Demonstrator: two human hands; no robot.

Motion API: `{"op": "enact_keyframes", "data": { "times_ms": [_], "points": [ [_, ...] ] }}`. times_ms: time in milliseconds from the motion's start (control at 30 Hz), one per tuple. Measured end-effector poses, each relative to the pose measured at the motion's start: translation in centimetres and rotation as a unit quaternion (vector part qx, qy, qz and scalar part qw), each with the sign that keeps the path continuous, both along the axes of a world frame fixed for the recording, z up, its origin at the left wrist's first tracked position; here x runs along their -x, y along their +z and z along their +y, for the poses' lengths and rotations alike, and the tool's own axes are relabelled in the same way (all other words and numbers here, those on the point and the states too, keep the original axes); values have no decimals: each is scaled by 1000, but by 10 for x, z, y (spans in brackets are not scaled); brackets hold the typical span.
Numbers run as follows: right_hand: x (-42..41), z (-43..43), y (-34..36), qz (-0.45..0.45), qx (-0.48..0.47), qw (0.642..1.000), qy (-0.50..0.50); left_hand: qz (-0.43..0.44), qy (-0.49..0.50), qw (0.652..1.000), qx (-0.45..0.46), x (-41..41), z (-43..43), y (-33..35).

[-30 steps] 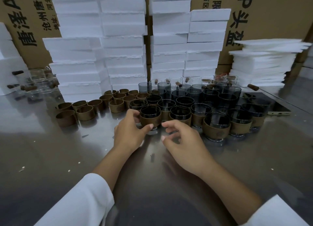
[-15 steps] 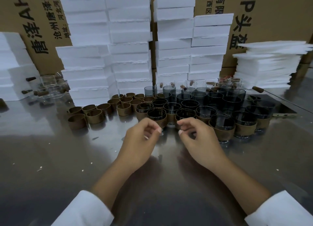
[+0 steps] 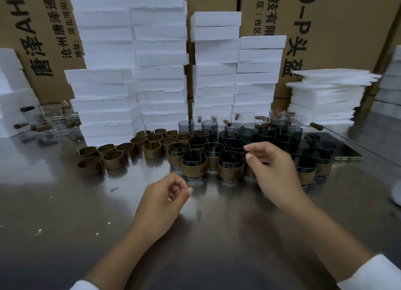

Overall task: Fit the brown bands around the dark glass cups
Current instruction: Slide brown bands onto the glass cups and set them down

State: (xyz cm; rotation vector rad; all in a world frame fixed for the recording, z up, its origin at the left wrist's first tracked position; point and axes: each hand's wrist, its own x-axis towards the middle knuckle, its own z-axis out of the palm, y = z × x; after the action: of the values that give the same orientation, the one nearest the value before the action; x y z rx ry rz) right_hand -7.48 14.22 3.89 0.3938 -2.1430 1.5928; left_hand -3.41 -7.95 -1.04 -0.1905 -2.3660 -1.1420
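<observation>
Several dark glass cups [image 3: 265, 135] stand clustered at the middle of the steel table [image 3: 65, 202]. The front ones, such as the banded cup [image 3: 193, 167] and its neighbour [image 3: 231, 168], wear brown bands. Loose brown bands [image 3: 112, 159] lie in rows to their left. My left hand [image 3: 165, 199] hovers just in front of the front row, fingers loosely curled, holding nothing. My right hand [image 3: 273, 170] hangs over the right part of the cluster, thumb and forefinger near each other, nothing in them; it hides some cups.
Tall stacks of white foam blocks [image 3: 156, 72] and cardboard boxes [image 3: 336, 29] wall off the back. Thin foam sheets [image 3: 325, 98] are piled at the right. Clear glasses [image 3: 54, 120] sit at the far left. A phone [image 3: 345, 151] lies right of the cups.
Both hands have come off the front banded cup. My left hand drew back toward me; my right hand moved right and up over the cups.
</observation>
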Motion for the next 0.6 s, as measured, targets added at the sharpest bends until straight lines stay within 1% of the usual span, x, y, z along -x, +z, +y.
{"op": "enact_keyframes", "data": {
  "times_ms": [133, 267, 333, 367, 433, 500, 533, 600],
  "points": [
    [19, 16, 15, -7, -43, 998, -37, -3, 3, 1000, 27, 11, 0, -5],
    [54, 41, 28, -36, -120, 984, -126, 7, -1, 999, 47, 15, 2, -10],
    [71, 56, 30, -71, -175, 962, -195, 13, -6, 999, 47, 16, 4, -12],
    [78, 64, 30, -95, -209, 946, -228, 16, -8, 999, 46, 16, 4, -12],
    [87, 74, 30, -161, -288, 901, -281, 18, -8, 999, 46, 16, 4, -12],
    [91, 79, 31, -213, -343, 863, -304, 21, -7, 999, 46, 17, 5, -12],
    [93, 79, 32, -229, -356, 853, -306, 22, -6, 999, 46, 17, 5, -11],
    [96, 77, 34, -250, -367, 848, -290, 20, -8, 999, 46, 18, 5, -10]
  ]
}}
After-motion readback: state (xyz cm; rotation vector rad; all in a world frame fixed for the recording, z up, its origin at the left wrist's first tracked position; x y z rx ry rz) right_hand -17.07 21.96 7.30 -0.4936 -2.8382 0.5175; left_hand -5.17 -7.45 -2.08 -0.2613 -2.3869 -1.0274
